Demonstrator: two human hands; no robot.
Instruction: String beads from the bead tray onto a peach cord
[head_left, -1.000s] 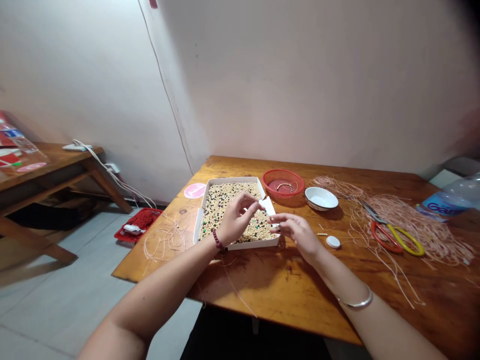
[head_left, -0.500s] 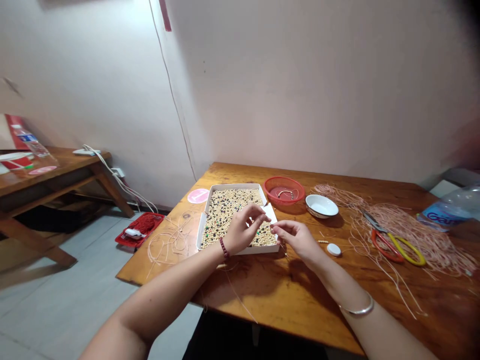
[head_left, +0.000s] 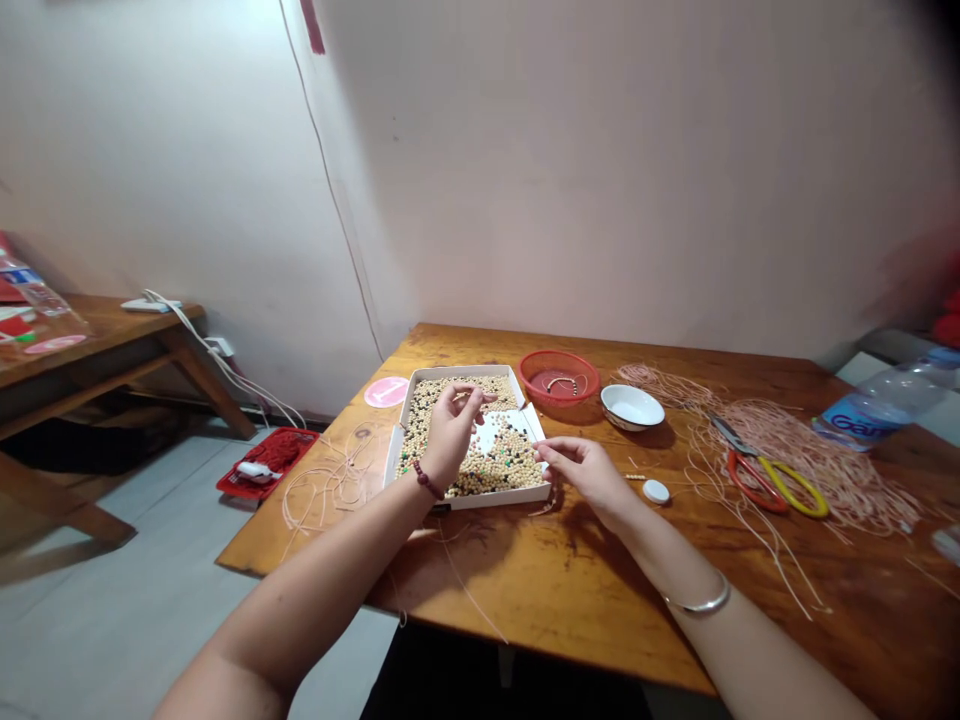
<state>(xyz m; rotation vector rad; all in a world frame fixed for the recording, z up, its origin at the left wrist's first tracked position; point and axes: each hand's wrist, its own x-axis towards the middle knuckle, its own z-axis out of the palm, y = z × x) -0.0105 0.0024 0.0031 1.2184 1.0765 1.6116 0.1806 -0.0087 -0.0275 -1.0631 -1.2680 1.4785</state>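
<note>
My right hand [head_left: 589,472] is closed in a pinch at the right edge of a shallow white box [head_left: 538,428]. A thin beaded cord [head_left: 552,496] hangs beneath its fingers. My left hand [head_left: 450,435] hovers over the box, its fingers curled and thumb drawn in near the index finger. Whatever its fingertips hold is too small to make out. Small beads [head_left: 501,465], mostly cream with black and a few green ones, fill much of the box. A patch of bare white bottom shows right of my left hand.
Behind the box stand a red basket [head_left: 525,378] with a beaded strand and a white bowl [head_left: 632,405]. To the right lie a white cap [head_left: 656,491], scissors [head_left: 772,482], pink cords [head_left: 832,455] and a plastic bottle [head_left: 877,405]. Loose cord [head_left: 330,480] lies left.
My left hand has moved left and up, away from my right hand, uncovering beads and part of the box bottom. My right hand stays pinched by the box edge. The view has shifted slightly.
</note>
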